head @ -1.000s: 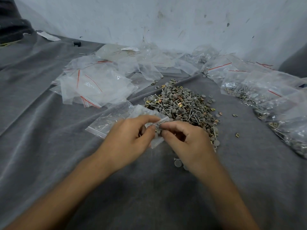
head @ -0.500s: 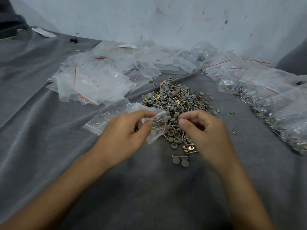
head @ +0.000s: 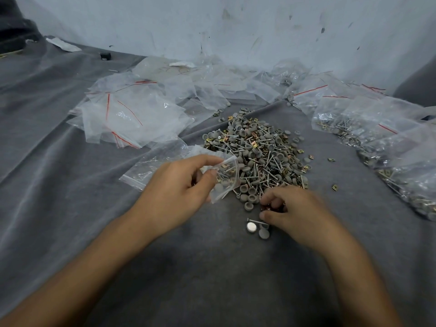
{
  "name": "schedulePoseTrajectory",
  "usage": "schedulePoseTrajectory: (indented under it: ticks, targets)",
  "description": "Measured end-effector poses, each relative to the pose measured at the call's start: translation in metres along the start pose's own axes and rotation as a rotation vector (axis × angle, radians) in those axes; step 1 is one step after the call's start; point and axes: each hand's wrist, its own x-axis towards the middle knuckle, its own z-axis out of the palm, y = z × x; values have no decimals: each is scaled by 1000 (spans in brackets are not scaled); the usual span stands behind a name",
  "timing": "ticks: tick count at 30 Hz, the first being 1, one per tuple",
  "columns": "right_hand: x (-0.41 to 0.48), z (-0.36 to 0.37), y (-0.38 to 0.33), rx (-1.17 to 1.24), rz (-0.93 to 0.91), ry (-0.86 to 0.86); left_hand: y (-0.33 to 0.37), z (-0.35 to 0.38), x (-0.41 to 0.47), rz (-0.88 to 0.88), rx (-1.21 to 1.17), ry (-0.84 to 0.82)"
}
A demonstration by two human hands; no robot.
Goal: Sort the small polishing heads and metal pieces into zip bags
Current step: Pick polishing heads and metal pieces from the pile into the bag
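Observation:
A heap of grey polishing heads on metal shanks mixed with small brass pieces (head: 257, 149) lies on the grey cloth in the middle. My left hand (head: 174, 194) pinches a small clear zip bag (head: 225, 179) at its edge; the bag holds a few heads and brass pieces. My right hand (head: 287, 211) is at the heap's near edge, fingers curled down around small pieces there; what it grips is blurred. Two loose heads (head: 257, 228) lie just left of its thumb.
Empty zip bags with red strips (head: 132, 119) are spread at the back left. Filled bags (head: 389, 147) run along the right. Another clear bag (head: 151, 166) lies behind my left hand. A wall rises at the back. A few brass pieces (head: 333, 187) are scattered right of the heap.
My right hand has left the bag's mouth and dropped down and right to the heap's near edge. My left hand keeps its hold on the bag.

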Motion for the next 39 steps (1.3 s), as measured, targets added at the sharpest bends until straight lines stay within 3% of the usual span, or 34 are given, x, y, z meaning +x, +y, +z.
schedulePoseTrajectory:
  ticks: [8,18,23,28,30,33,37,39]
  targets:
    - [-5,3,-12,-171,-51,100,-1,-1,-1,15,-4,-5]
    - [-1,9,-10,-132,-87,136,0,-1,-2,9,0,1]
    - [2,7,-8,158,-56,200,1,-1,-1,1,-6,-1]
    - [3,4,-26,796,-64,245,1,1,-1,-13,-8,-21]
    - [0,6,-38,939,-117,204,2,2,-1,-14,-4,-30]
    - [-1,16,-52,943,-200,175,1,3,1,-16,8,-22]
    - [-1,28,-58,683,-237,262,1,4,1,3,17,-20]
    - [-2,29,-58,676,-230,285,1,4,0,10,18,-15]
